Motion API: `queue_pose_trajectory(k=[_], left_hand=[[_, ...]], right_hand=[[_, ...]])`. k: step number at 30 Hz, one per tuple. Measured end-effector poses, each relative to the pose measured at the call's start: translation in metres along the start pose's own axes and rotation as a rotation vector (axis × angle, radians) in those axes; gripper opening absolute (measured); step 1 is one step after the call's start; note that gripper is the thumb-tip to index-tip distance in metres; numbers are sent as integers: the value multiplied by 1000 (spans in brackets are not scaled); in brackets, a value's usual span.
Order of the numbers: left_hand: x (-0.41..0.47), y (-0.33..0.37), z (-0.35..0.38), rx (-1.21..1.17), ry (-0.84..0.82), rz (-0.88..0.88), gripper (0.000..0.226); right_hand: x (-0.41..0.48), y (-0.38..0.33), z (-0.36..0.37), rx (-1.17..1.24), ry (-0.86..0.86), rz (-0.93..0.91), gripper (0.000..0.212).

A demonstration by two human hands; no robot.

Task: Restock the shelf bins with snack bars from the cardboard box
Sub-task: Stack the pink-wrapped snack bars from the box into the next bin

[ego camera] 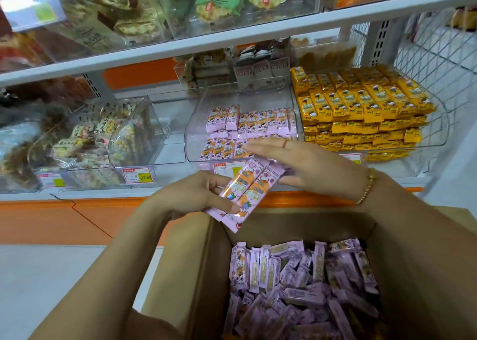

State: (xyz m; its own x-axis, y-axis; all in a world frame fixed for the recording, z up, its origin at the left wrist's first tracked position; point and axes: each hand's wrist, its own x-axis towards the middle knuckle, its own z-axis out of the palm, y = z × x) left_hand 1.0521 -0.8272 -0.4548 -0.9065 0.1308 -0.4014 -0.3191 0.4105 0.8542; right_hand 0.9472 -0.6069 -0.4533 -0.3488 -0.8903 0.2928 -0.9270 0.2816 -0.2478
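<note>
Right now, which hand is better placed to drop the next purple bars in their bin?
Left, likely. The left hand grips two purple bars just short of the clear bin holding the same kind. The right hand is nearer the bin but flat and open, holding nothing.

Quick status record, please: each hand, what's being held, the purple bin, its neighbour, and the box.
left hand: grips two purple snack bars side by side, above the box
right hand: fingers straight, holds nothing; at the bars' upper ends, contact unclear
purple bin: clear, partly filled with matching bars in rows
yellow bin: right of it, stacked high
cardboard box: open, many loose bars inside
</note>
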Motion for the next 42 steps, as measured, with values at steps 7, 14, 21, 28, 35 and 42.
queue_pose_trajectory(k=[7, 14, 21, 28, 35, 42], left_hand=[[1, 1, -12, 18, -22, 13, 29], [17, -3, -27, -242, 465, 175, 58], [44, -18, -28, 235, 864, 211, 21], [48, -29, -28, 625, 805, 297, 24], [49, -29, -31, 722, 791, 318, 29], [47, -32, -37, 671, 769, 357, 30]], right_hand=[[18, -4, -13, -171, -220, -120, 68], [17, 13, 0, -106, 1, 131, 74], [66, 17, 29, -5, 277, 610, 76], [140, 54, 54, -9, 311, 922, 61], [181, 95, 67, 199, 240, 1074, 70], [181, 82, 63, 342, 194, 965, 34]])
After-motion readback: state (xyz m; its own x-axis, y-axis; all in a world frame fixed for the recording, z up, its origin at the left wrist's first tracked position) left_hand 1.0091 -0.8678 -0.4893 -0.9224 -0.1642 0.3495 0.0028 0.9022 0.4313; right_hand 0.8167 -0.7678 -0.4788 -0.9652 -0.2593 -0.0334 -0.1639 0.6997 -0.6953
